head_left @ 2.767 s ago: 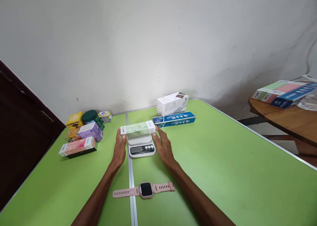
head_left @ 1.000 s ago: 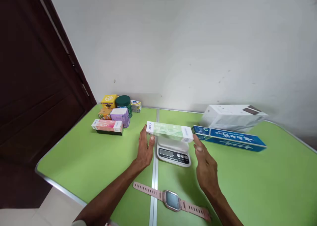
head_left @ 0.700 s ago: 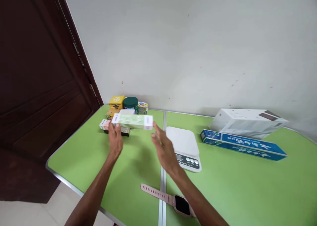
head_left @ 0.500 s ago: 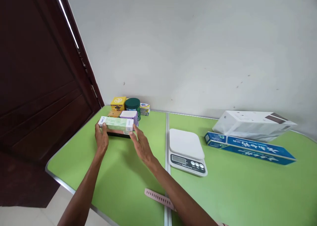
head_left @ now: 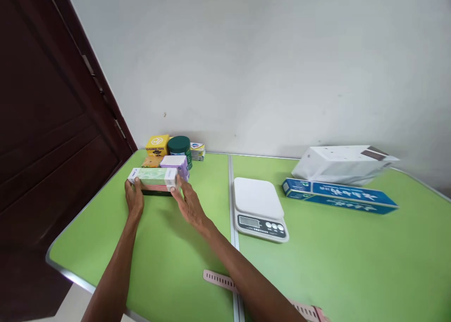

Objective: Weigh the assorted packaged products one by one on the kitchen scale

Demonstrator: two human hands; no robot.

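Observation:
A long white-and-green carton lies crosswise between my two hands. My left hand grips its left end, with the thumb on the front face. At the right end, the thumb and fingers of my right hand close on the corner. Directly under this carton shows a flat pink-and-black box, mostly covered; whether the two touch I cannot tell. Just behind stands a purple-and-white box, with an orange-yellow box to its left.
Against the wall are a yellow box, a green-lidded jar and small yellow-and-white boxes. A white kitchen scale stands by the table seam. Farther right lie a blue carton and a white package. A pink strap passes under my right forearm.
The view has swung a little to the right, so everything appears farther left. Both hands keep their places at the carton's ends, and the carton looks slightly more level.

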